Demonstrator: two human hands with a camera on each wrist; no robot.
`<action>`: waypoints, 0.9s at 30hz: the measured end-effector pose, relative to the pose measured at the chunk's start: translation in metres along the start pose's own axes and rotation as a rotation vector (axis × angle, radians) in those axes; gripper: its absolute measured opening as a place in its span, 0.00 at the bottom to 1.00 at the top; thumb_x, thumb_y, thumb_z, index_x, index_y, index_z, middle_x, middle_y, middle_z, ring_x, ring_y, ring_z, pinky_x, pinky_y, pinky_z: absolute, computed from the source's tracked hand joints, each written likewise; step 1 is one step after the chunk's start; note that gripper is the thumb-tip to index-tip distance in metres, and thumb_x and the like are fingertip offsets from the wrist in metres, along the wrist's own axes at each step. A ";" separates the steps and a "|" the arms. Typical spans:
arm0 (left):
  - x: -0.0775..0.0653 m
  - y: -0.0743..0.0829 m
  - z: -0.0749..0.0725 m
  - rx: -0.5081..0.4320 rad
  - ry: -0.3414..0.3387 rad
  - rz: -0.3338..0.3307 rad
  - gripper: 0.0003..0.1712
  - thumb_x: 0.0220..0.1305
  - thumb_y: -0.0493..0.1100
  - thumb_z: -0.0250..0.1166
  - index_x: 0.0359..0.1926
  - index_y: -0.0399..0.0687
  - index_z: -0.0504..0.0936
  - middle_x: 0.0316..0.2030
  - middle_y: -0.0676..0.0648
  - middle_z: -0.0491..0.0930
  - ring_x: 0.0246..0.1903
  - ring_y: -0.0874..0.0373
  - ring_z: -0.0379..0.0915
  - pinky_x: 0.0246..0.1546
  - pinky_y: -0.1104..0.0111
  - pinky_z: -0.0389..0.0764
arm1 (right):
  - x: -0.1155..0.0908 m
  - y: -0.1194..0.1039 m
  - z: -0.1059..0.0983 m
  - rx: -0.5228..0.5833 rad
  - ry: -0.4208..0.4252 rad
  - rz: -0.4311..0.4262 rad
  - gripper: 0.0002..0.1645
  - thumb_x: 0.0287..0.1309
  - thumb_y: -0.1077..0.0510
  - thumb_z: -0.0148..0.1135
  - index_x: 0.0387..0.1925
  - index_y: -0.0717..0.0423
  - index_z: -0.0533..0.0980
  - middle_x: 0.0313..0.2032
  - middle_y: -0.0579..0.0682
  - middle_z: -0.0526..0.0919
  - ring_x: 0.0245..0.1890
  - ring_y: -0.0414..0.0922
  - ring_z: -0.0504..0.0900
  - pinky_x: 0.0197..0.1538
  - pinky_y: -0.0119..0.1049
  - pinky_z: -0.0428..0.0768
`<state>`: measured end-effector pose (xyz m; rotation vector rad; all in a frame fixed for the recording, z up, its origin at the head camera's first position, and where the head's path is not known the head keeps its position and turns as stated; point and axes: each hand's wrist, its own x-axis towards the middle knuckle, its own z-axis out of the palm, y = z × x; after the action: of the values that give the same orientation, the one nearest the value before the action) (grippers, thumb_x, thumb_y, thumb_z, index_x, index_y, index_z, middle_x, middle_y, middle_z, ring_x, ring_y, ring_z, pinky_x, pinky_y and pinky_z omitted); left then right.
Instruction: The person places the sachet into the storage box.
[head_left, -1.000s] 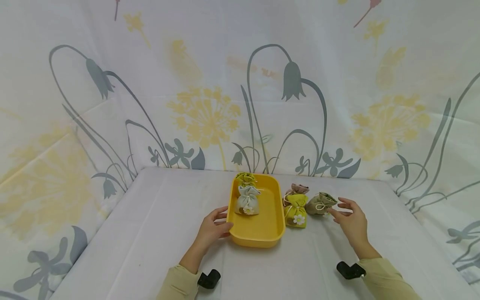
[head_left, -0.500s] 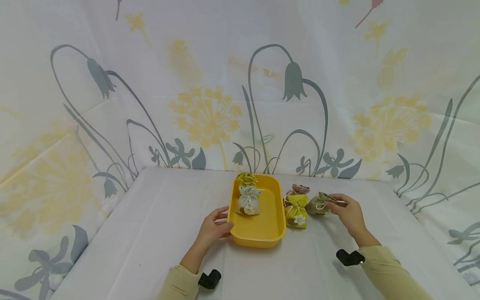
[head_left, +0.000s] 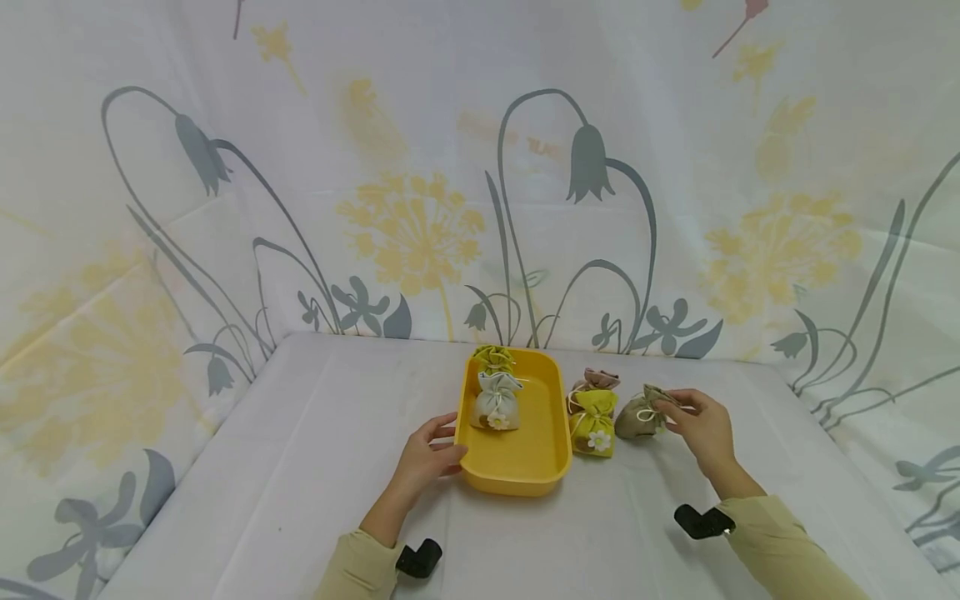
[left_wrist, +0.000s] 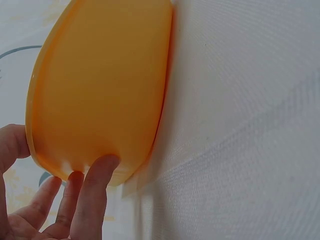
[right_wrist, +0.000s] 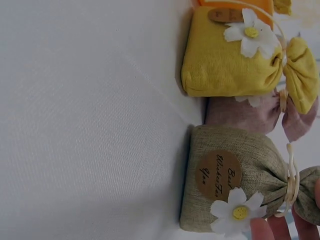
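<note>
My right hand pinches the gathered top of an olive-brown drawstring pouch, which has a white flower and a round "Best Wishes For You" label. Beside it stands a yellow-green pouch, partly covering a mauve pouch. To the left is a yellow plastic tray holding a pale grey pouch and, behind that, another yellow-green pouch. My left hand holds the tray's left side; in the left wrist view the thumb is at the rim and the fingers lie against the outer wall.
A white cloth covers the table. Behind it hangs a white curtain printed with grey and yellow flowers. Black wrist devices sit at both sleeve cuffs.
My right hand has closed its fingers on the olive-brown pouch's top, tipping the pouch more upright and slightly right. The left hand and tray stay put.
</note>
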<state>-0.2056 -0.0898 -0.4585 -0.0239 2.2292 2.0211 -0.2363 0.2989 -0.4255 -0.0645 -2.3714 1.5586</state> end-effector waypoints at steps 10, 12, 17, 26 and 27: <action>-0.001 0.003 -0.002 -0.005 -0.015 0.003 0.34 0.56 0.36 0.64 0.64 0.39 0.65 0.54 0.34 0.69 0.46 0.46 0.75 0.36 0.60 0.82 | -0.021 -0.015 -0.002 0.048 0.062 0.017 0.23 0.56 0.57 0.65 0.44 0.74 0.74 0.30 0.41 0.80 0.29 0.32 0.78 0.32 0.33 0.83; -0.003 0.008 -0.002 -0.008 -0.022 0.002 0.34 0.57 0.35 0.64 0.64 0.38 0.64 0.54 0.33 0.69 0.46 0.46 0.75 0.37 0.59 0.82 | -0.026 -0.018 -0.003 0.063 0.075 0.008 0.22 0.55 0.58 0.65 0.43 0.74 0.74 0.30 0.39 0.79 0.28 0.33 0.79 0.32 0.32 0.82; -0.015 0.027 -0.001 0.000 -0.027 0.002 0.33 0.56 0.34 0.63 0.63 0.34 0.64 0.54 0.30 0.68 0.46 0.44 0.75 0.38 0.59 0.82 | -0.035 -0.013 -0.005 0.141 0.098 -0.026 0.16 0.54 0.60 0.66 0.39 0.70 0.76 0.30 0.39 0.80 0.28 0.34 0.80 0.30 0.33 0.82; -0.023 0.035 0.001 -0.001 -0.021 0.006 0.33 0.56 0.34 0.63 0.63 0.33 0.65 0.54 0.30 0.68 0.46 0.44 0.75 0.37 0.61 0.82 | -0.038 0.011 -0.006 0.253 0.111 -0.088 0.13 0.50 0.60 0.69 0.37 0.65 0.79 0.32 0.47 0.82 0.29 0.39 0.82 0.28 0.35 0.82; -0.022 0.034 0.001 0.000 -0.021 0.004 0.33 0.56 0.34 0.63 0.63 0.33 0.65 0.54 0.30 0.68 0.46 0.44 0.75 0.37 0.61 0.82 | -0.037 0.016 -0.006 0.279 0.112 -0.105 0.14 0.50 0.62 0.69 0.37 0.67 0.78 0.32 0.49 0.83 0.29 0.40 0.83 0.28 0.36 0.82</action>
<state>-0.1870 -0.0875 -0.4227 0.0014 2.2185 2.0135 -0.2013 0.3033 -0.4463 0.0322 -2.0198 1.7676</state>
